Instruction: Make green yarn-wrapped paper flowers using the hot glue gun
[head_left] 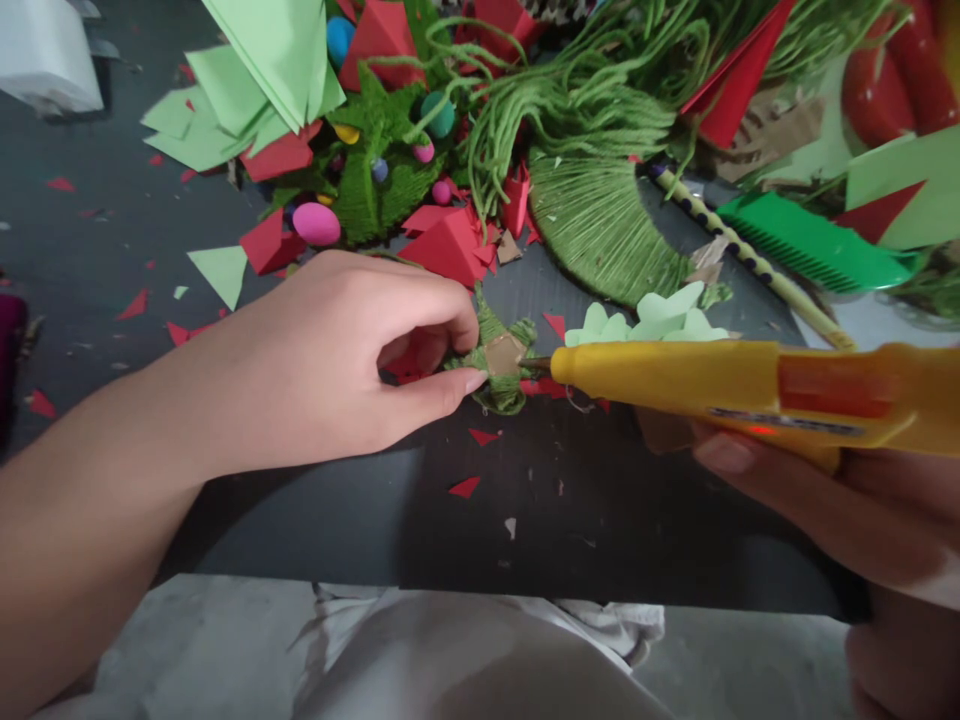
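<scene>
Between thumb and fingers, my left hand [360,350] pinches a small star [504,355] wound in green yarn, with a bare brown cardboard patch at its centre. From the right, my right hand [817,510] grips a yellow hot glue gun [735,380] with a small red light lit on its side. The gun's metal nozzle points left, and its tip is at the star's right edge, by the cardboard patch. Whether glue is coming out cannot be made out. Part of the right hand is hidden behind the gun and cut off by the frame.
Behind the star lie a yarn-wrapped green ring [600,225], loose green yarn [555,110], light green paper [262,60] and red paper pieces [450,245]. A green comb [817,240] and a dotted pencil [742,245] lie at right. Scraps dot the dark table [315,530].
</scene>
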